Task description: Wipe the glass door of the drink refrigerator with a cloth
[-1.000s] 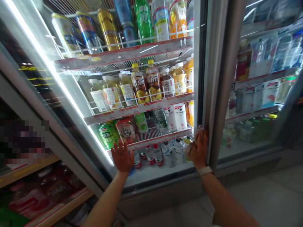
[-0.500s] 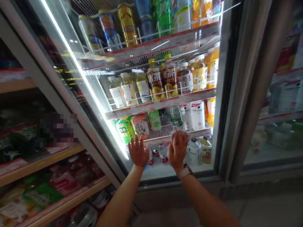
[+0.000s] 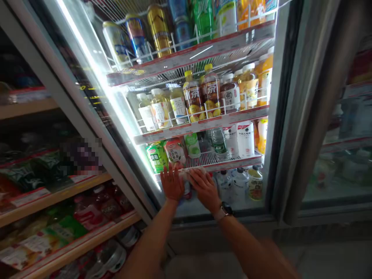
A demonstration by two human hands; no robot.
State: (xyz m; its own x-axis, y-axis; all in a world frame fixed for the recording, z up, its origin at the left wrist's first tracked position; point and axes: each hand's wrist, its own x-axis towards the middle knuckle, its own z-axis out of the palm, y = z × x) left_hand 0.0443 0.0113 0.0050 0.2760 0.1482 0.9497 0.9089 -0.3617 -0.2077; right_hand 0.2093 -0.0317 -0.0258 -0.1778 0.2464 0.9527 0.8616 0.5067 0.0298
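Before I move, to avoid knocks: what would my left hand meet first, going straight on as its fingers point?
Your left hand seems free to slide up the clear glass door. The green-labelled container and red-labelled container ahead appear behind it, though depth is unclear.

A white light strip [image 3: 97, 71] slants past me at ten o'clock, glaring while the rest of the room stays dim. At eight o'clock I see wood-edged shelving [image 3: 58, 200]; at three, a neighbouring glass-fronted cabinet [image 3: 348, 162] (too murky for me to read its labels). Grey floor [image 3: 334, 255] spreads at four.
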